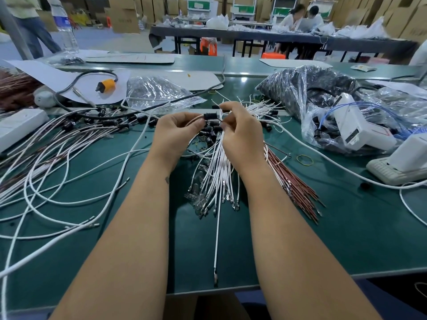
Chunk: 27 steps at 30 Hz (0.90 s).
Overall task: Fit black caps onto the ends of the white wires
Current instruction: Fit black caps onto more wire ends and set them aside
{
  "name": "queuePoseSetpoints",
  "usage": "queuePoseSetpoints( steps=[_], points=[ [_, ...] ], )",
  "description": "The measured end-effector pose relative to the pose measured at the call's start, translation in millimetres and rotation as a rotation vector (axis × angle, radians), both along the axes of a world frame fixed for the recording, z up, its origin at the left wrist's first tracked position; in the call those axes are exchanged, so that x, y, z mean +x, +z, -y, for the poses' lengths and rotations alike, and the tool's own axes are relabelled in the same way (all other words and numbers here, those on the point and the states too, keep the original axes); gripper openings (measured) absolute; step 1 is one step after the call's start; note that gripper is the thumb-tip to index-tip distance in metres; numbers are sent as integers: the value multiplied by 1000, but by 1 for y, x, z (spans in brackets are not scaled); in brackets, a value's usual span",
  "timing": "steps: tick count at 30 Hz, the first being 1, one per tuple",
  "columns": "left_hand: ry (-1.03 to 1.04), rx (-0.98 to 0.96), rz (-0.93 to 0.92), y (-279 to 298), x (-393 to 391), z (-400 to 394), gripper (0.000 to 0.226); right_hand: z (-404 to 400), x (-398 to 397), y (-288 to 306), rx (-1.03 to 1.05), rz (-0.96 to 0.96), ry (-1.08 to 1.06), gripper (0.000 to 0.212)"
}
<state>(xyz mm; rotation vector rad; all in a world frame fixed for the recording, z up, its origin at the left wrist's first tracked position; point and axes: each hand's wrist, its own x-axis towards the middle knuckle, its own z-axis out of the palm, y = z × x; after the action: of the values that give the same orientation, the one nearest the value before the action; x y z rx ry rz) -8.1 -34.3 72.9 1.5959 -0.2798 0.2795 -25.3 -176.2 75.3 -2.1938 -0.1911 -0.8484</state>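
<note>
No lettering is legible; the water bottle [67, 31] label seems too blurred.

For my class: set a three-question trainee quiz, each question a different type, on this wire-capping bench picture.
1. True or false: the left hand pinches a black cap.
2. The yellow rubber band lies on which side of the white wire bundle? A) the person's left B) the person's right C) underneath it
3. Fill in: the bundle beside the white wires, under the right hand, is coloured ____.

Key: 1 true; 2 B; 3 red-brown.
</note>
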Motion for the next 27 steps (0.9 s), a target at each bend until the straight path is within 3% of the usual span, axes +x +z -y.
queuePoseSetpoints(
  steps=[7,12,16,21,24,27],
  points=[
    [37,63,-8,-1,1,-1,10,-2,0,-1,-172,-28,-52,56],
    [17,149,0,-3,2,2,11,-1,-1,-2,-199,-39,-51,54],
    [29,178,50,-4,4,2,14,-4,-3,0,-179,-37,-17,42],
    [51,238,72,-5,4,6,17,-4,0,-2,-318,-64,-21,18],
    [196,400,52,-7,6,7,3,-3,2,-4,-401,-62,-138,17],
    [460,635,-43,-8,9,4,15,-1,3,-5,-436,-81,-237,19]
  ],
)
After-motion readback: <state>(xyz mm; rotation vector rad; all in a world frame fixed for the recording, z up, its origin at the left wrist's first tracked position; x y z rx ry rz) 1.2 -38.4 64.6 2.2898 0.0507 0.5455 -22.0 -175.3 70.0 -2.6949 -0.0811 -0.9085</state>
